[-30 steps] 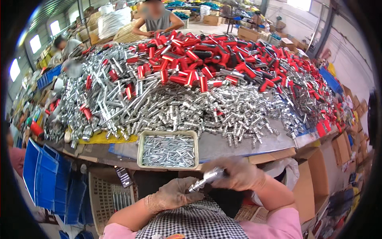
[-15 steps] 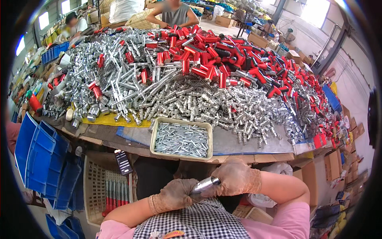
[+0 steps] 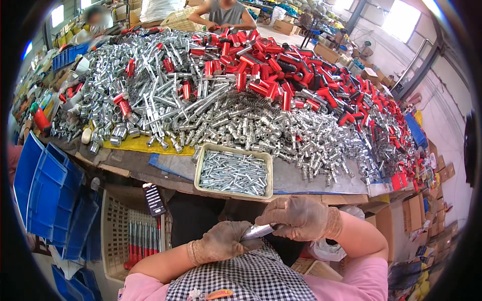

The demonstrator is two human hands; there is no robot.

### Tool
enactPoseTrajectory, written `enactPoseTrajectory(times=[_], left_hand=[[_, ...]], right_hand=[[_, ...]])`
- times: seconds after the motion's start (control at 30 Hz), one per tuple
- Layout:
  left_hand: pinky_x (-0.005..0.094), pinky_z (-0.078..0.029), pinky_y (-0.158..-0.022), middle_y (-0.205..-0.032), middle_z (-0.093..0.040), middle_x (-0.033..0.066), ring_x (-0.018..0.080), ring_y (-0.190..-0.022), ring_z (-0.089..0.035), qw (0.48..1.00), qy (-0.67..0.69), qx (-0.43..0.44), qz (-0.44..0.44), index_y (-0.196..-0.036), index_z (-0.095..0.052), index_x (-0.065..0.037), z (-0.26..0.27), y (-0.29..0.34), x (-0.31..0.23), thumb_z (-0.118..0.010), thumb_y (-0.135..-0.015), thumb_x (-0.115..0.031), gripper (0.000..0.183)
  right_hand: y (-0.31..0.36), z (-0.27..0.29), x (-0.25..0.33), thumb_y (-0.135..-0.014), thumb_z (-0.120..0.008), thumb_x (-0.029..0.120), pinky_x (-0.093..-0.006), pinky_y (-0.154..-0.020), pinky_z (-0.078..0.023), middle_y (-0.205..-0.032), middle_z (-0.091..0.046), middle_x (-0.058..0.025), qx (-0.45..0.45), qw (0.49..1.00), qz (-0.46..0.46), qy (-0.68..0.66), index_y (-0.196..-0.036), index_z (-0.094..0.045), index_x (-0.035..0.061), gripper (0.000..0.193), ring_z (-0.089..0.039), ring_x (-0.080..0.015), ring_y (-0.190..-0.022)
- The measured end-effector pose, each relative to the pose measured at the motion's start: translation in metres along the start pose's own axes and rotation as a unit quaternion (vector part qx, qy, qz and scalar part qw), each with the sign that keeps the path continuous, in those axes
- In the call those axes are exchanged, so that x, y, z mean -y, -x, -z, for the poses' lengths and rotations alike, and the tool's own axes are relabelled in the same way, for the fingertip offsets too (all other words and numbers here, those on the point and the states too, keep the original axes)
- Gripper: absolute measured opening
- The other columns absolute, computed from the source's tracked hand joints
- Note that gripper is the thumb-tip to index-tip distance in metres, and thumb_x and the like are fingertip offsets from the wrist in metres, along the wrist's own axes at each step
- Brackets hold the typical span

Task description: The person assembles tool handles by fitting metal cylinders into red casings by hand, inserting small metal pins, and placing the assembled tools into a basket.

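Both of my hands wear thin brownish gloves and meet in front of my checked apron. My left hand (image 3: 223, 242) is closed around a shiny metal tube (image 3: 258, 232). Over the tube's right end lie the bent fingers of my right hand (image 3: 296, 219), closed there; anything small between them is hidden. Just beyond my hands, at the table edge, stands a cream tray (image 3: 234, 194) filled with small silver pins (image 3: 233, 173).
A big heap of silver metal fittings (image 3: 271, 130) and red-handled parts (image 3: 301, 70) covers the table. At lower left, a beige crate (image 3: 113, 226) holds red-handled metal rods and a phone (image 3: 153, 199). Blue bins (image 3: 42, 188) stack beside it. A person works across the table.
My right hand has shifted slightly left and up, covering more of the tube's end. My left hand stays around the tube. The whole view has turned slightly.
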State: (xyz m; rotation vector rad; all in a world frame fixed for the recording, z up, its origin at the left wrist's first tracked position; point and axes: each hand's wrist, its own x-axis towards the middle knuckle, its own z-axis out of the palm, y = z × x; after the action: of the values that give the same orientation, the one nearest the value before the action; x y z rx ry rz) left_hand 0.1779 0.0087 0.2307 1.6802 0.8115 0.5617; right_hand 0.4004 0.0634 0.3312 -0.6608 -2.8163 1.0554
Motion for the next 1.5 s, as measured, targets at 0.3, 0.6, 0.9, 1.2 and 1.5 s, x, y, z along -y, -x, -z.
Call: enactPoseTrajectory(times=[0.3,0.6,0.9,1.2,1.5], left_hand=[[0.0381,-0.05,-0.073,-0.084,-0.066,0.0163,0.0304,-0.08,-0.066,0.991,0.135,0.0,-0.012,-0.103,-0.062,-0.005,-0.003,0.0,0.015,-0.066,-0.087,-0.036,0.036],[0.0318,-0.048,-0.078,-0.087,-0.066,0.0082,0.0151,-0.082,-0.062,0.976,0.178,0.106,0.065,-0.103,-0.062,-0.003,0.014,-0.002,0.002,-0.067,-0.089,-0.031,0.031],[0.0311,-0.048,-0.078,-0.086,-0.066,0.0073,0.0141,-0.082,-0.061,0.974,0.222,0.037,0.012,-0.102,-0.062,-0.003,0.001,-0.005,0.017,-0.067,-0.088,-0.029,0.03],[0.0328,-0.048,-0.073,-0.08,-0.063,0.011,0.0191,-0.076,-0.061,0.999,0.01,0.0,0.033,-0.099,-0.061,-0.004,0.007,-0.002,0.011,-0.068,-0.087,-0.038,0.037],[0.0303,-0.046,-0.073,-0.079,-0.062,0.005,0.0119,-0.076,-0.057,0.99,0.132,0.01,0.045,-0.104,-0.061,-0.004,0.008,-0.001,0.008,-0.067,-0.088,-0.035,0.035]], right_hand=[[-0.005,-0.004,0.023,-0.085,-0.061,0.018,-0.0386,-0.087,-0.049,-0.108,-0.062,-0.0182,-0.062,0.988,-0.127,-0.065,-0.121,-0.059,0.0039,0.039,-0.06,-0.0321,-0.103],[-0.012,-0.009,-0.011,-0.074,-0.061,0.009,-0.0394,-0.083,-0.049,-0.105,-0.065,-0.0106,-0.027,0.993,0.109,-0.037,-0.112,-0.066,0.0171,0.039,-0.061,-0.0297,-0.098],[-0.019,-0.01,0.021,-0.09,-0.055,0.045,-0.043,-0.074,-0.05,-0.09,-0.064,-0.0223,-0.041,0.977,-0.191,0.08,-0.101,-0.064,0.001,0.046,-0.063,-0.0369,-0.085],[-0.03,0.018,0.039,-0.084,-0.061,0.049,-0.044,-0.082,-0.05,-0.097,-0.065,-0.0215,0.067,0.955,-0.275,0.089,-0.109,-0.062,0.002,0.053,-0.063,-0.0357,-0.095],[-0.016,0.01,0.002,-0.078,-0.063,0.006,-0.0405,-0.084,-0.051,-0.111,-0.062,-0.0144,0.0,0.999,-0.004,0.033,-0.128,-0.054,0.0106,0.051,-0.062,-0.0319,-0.101]])
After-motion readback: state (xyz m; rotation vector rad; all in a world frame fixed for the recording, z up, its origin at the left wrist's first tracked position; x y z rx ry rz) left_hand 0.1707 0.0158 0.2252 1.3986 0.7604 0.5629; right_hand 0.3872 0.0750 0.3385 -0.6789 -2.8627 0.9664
